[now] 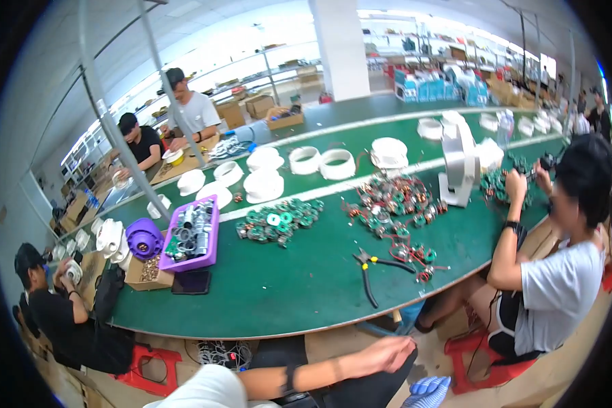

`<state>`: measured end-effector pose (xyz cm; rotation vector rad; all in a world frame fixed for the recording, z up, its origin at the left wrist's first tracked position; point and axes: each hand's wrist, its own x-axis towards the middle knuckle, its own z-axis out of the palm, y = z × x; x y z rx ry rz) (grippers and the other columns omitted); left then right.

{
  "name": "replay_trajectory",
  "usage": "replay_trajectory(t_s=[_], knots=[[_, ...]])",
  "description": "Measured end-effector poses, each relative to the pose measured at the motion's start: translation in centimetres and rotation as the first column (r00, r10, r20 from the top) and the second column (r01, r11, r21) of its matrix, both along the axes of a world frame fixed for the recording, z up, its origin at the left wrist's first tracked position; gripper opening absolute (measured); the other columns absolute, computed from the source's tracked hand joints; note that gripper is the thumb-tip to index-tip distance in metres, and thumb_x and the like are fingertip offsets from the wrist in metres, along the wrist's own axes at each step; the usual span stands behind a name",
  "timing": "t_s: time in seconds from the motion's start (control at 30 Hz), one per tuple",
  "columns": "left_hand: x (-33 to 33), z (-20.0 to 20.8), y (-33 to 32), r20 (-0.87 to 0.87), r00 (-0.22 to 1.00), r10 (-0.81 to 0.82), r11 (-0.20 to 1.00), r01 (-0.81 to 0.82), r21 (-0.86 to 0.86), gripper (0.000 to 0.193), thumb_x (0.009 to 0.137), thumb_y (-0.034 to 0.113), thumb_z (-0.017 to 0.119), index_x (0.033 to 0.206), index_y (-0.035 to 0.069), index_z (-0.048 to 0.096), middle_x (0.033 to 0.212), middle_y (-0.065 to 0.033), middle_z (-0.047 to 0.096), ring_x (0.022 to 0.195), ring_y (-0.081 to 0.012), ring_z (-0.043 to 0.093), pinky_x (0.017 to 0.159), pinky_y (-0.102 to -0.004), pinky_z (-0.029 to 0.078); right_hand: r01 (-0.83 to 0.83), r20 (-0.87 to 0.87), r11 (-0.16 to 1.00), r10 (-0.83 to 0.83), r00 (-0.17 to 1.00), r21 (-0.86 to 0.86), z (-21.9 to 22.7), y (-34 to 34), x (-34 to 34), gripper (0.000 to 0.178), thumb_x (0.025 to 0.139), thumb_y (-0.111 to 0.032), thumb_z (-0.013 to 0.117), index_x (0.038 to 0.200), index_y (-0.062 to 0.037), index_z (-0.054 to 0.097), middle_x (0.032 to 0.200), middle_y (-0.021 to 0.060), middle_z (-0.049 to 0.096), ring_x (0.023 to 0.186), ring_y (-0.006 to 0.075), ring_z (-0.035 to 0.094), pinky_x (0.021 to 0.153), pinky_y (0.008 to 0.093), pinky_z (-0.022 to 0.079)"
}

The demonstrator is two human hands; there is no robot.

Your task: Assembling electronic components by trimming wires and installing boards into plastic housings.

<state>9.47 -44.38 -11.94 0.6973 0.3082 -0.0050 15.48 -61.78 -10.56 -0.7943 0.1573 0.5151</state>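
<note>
My left arm, bare below a white sleeve with a dark band at the wrist, reaches across my lap. My left hand [386, 354] is closed, its fingers curled together above my dark trouser leg; what they hold, if anything, is hidden. Just right of it, at the lower edge, shows a blue-and-white striped glove [428, 392], seemingly on my right hand; its fingers cannot be made out well. Both are off the green table [306, 285]. Nearest on the tabletop lie pliers [370, 272] with yellow-and-black handles, jaws pointing away, beside small wired motor parts [420, 257].
Green ring-shaped parts [279, 221] and copper-wound coils [394, 200] lie in heaps. At left stand a purple bin [194, 234] of metal parts, a small-parts carton [148, 273] and a phone [192, 283]. White housings [336, 164] line the back. A co-worker [557, 272] sits right.
</note>
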Motion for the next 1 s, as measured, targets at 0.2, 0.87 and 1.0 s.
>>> replay_trajectory(t_s=[0.2,0.87,1.0], knots=[[-11.5,22.8,14.8,0.263,0.918,0.298,0.286,-0.349,0.892,0.022,0.103,0.024,0.058,0.091,0.006,0.057,0.081,0.0013,0.061,0.071,-0.0066,0.057,0.064,-0.0253,0.049,0.249,0.869,0.849,0.388,0.305,-0.467,3.0,10.6,-2.8,0.009,0.089,-0.006,0.065,0.094,0.0016,0.063,0.080,0.0109,0.061,0.072,0.0217,0.060,0.065,0.0325,0.050],[-4.1,11.5,65.8,-0.391,0.737,0.551,-0.390,0.642,0.661,0.042,0.069,0.021,0.084,0.107,0.008,0.072,0.102,-0.0168,0.073,0.094,-0.0346,0.071,0.083,-0.0431,0.058,0.052,0.667,0.666,0.745,-0.010,-0.744,8.8,25.9,-7.2,0.023,0.083,-0.012,0.073,0.102,-0.0053,0.063,0.109,0.0168,0.063,0.105,0.0386,0.057,0.095,0.0479,0.044],[-3.7,11.6,72.6,-0.147,0.810,0.567,-0.574,0.517,0.634,0.031,0.066,0.018,0.082,0.093,0.010,0.070,0.095,-0.0164,0.072,0.093,-0.0353,0.070,0.081,-0.0453,0.058,0.052,0.659,0.660,0.751,-0.041,-0.749,8.6,25.8,-7.0,0.024,0.081,-0.016,0.074,0.101,-0.0077,0.064,0.107,0.0151,0.064,0.103,0.0368,0.058,0.092,0.0464,0.045]])
